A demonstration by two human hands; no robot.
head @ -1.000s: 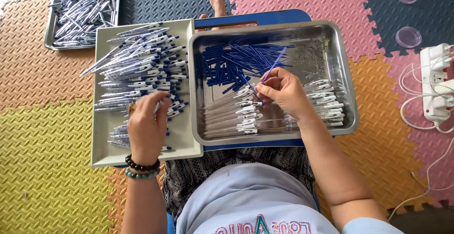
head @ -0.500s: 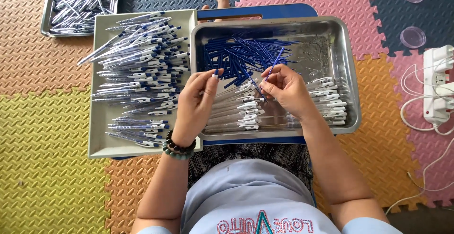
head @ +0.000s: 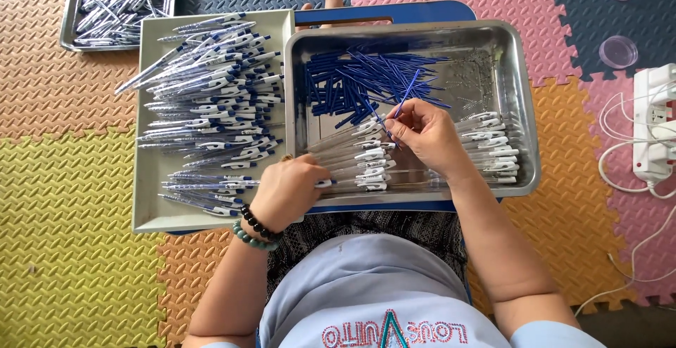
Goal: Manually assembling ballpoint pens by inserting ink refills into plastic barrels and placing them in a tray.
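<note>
Two trays sat on the lap: a steel tray on the right and a grey tray on the left, edges touching. Right hand was inside the steel tray, fingers pinched shut on a thin blue refill that tilted up over the loose blue refill pile. Left hand lay at the steel tray's near left corner, fingers curled closed on a clear pen barrel from the row of clear barrels. Finished pens were heaped in the grey tray. Another tray of pens sat at top left on the foam mat. White power strip at the right edge.
</note>
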